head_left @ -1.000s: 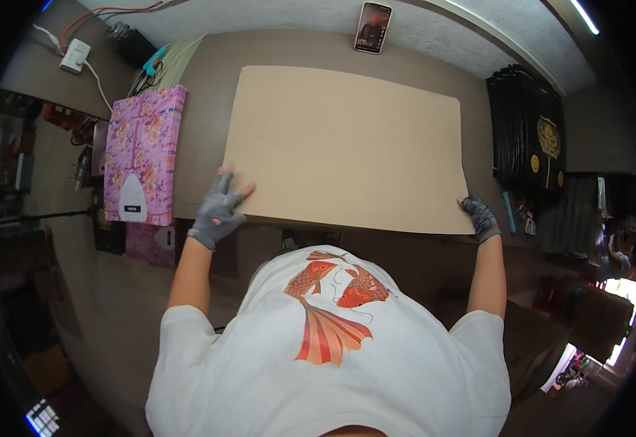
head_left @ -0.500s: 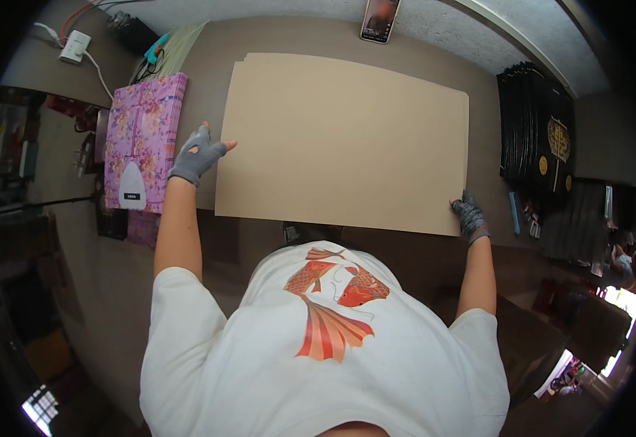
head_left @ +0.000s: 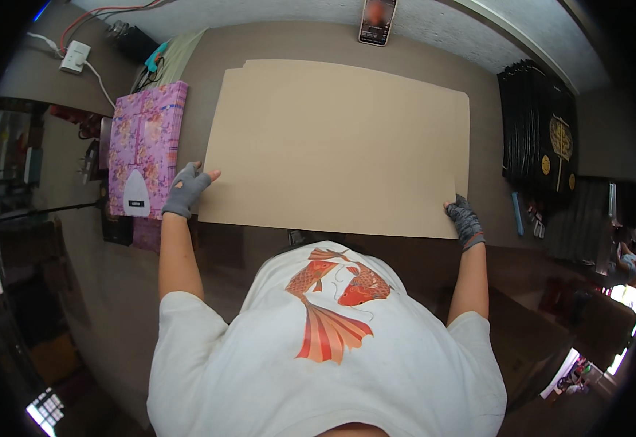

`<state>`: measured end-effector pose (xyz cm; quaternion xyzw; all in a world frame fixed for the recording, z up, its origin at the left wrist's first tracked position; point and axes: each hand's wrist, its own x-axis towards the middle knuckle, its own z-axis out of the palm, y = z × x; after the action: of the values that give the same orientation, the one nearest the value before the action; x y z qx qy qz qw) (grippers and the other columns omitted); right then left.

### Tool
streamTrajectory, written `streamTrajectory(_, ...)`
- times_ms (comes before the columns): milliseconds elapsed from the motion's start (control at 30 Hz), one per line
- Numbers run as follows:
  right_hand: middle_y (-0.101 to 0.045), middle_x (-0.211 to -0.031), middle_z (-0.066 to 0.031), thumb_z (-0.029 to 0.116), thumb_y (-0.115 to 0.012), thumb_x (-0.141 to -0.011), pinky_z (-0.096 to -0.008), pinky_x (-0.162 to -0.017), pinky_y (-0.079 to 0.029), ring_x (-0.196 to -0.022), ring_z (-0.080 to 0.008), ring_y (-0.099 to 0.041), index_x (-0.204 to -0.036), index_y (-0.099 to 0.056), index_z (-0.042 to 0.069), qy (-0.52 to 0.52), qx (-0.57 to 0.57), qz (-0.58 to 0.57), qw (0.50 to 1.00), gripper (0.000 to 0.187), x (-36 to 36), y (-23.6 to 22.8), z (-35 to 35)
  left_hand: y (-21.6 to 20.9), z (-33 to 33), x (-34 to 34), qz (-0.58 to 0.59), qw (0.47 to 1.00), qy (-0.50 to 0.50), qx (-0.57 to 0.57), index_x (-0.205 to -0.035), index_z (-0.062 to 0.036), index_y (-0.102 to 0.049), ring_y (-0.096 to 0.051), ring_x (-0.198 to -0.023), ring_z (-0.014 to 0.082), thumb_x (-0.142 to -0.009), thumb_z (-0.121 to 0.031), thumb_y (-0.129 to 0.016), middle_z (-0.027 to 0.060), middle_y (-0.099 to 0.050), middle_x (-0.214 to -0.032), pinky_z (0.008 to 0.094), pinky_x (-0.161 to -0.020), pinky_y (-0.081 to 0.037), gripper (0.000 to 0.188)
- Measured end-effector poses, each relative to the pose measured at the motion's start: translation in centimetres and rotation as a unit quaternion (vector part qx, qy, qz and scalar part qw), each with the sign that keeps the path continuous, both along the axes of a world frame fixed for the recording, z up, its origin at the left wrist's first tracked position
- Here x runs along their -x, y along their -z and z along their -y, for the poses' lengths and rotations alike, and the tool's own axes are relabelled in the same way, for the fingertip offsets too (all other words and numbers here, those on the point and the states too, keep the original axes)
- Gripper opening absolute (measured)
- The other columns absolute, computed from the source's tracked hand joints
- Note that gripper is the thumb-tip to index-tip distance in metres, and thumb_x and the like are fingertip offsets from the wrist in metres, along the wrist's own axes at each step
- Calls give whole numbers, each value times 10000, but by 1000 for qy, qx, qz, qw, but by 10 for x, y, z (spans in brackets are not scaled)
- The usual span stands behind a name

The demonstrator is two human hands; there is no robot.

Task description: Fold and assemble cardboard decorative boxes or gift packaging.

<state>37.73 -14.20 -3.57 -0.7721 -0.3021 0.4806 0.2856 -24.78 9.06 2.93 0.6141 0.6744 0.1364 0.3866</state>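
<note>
Fingers of the left hand [head_left: 187,189] spread flat at the near left corner of the cardboard sheet [head_left: 340,146], touching its edge without gripping. From the head view, the right hand [head_left: 465,221] curls on the near right corner. The sheet lies flat on the table [head_left: 478,95], long axis left to right, spanning both hands; neither is nearer.
</note>
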Motion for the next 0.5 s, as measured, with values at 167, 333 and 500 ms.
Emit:
streamTrajectory(167,-642,-1113,-77,220,-693,-863,-310,-904,-462,-981,-175,-575,-1277,-582,23,47,-29,-30,998,472,9,-1,-2,-24,-10,-8,23,994,-29,105,-1236,49,-531,-629,-854,164,-793,-344,-740,124,-653,-966,294,-768,-505,628)
streamTrajectory(333,-630,-1153,-76,206,-706,-854,-321,-925,-454,-1035,-191,-559,-1301,-564,20,70,-42,-19,996,505,29,-1,-6,-22,-12,-4,231,972,-14,40,-1308,28,-476,-611,-829,138,-826,-194,-685,82,-648,-948,279,-761,-504,570)
streamTrajectory(500,-622,-1190,-93,205,-711,-845,-325,-931,-455,-1067,-206,-564,-1307,-561,22,97,-51,-8,994,518,21,12,3,-76,-6,-67,236,957,147,-80,-1434,37,-363,-634,-911,189,-809,-107,-611,102,-639,-1003,316,-820,-509,688)
